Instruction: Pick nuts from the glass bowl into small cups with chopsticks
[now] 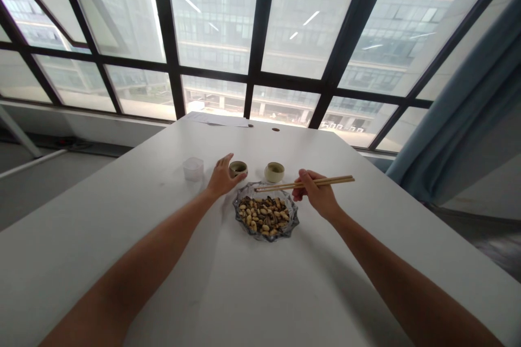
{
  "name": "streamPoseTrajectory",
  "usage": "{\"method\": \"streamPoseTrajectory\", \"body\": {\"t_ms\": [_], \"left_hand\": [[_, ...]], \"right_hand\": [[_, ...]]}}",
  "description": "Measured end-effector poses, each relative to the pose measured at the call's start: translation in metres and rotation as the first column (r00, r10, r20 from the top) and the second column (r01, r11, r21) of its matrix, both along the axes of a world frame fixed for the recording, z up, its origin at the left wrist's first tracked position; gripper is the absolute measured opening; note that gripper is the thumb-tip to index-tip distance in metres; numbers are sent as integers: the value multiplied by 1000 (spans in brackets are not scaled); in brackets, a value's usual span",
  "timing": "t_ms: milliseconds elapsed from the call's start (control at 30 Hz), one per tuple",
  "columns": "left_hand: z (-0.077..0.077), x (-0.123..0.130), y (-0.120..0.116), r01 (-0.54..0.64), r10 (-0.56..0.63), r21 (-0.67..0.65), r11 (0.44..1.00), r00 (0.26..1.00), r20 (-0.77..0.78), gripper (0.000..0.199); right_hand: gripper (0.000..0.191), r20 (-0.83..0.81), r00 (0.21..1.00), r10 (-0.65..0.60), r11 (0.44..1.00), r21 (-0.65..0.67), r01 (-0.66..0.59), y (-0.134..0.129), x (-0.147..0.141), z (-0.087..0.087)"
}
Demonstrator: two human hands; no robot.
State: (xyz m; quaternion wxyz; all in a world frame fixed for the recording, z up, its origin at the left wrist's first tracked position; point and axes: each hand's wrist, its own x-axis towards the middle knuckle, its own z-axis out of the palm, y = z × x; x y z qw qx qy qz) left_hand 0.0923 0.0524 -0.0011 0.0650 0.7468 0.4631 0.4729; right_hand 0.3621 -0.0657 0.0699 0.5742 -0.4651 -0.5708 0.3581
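My left hand is curled around the left side of a small round cup, thumb across its near side. My right hand grips a pair of wooden chopsticks. They lie nearly level, tips pointing left over the far part of a scalloped glass bowl; nothing shows clearly between the tips. Peanuts in the shell and dark striped seeds fill the bowl. A second small pale-green cup stands upright just beyond the bowl, between my two hands.
A translucent plastic container stands left of my left hand on the white table. White paper lies at the table's far edge, near two round holes. Large windows rise beyond; a blue curtain hangs at right.
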Motion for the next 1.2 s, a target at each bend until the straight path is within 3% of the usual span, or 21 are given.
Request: {"method": "streamPoseTrajectory", "body": {"t_ms": [133, 267, 400, 533, 700, 933, 1100, 1200], "left_hand": [[21, -12, -9, -69, 89, 126, 990, 983, -163, 54], [31, -46, -21, -155, 202, 173, 973, 933, -298, 50], [14, -84, -29, -327, 365, 194, 925, 906, -214, 69], [-12, -106, -19, -482, 486, 75, 873, 873, -40, 93], [-23, -113, -2, -386, 387, -28, 922, 917, 93, 83], [-4, -105, -18, -232, 243, 274, 933, 970, -5, 70], [3, -99, -25, -199, 221, 277, 940, 974, -50, 68], [3, -99, -26, -243, 256, 223, 944, 966, -33, 66]], "right_hand": [[53, -275, 959, -76, 994, -100, 50, 2, 9, -27], [55, -411, 900, -147, 982, -170, 82, -2, 15, -51], [55, -498, 845, -195, 978, -159, 132, -6, 19, -61], [52, -530, 824, -202, 979, -81, 188, -9, 20, -63], [51, -485, 850, -203, 978, -57, 201, -19, 15, -65], [49, -331, 928, -174, 980, 38, 197, -34, 3, -61], [51, -287, 938, -192, 977, 35, 211, -36, 2, -59], [50, -286, 939, -193, 977, 35, 211, -36, 3, -58]]}}
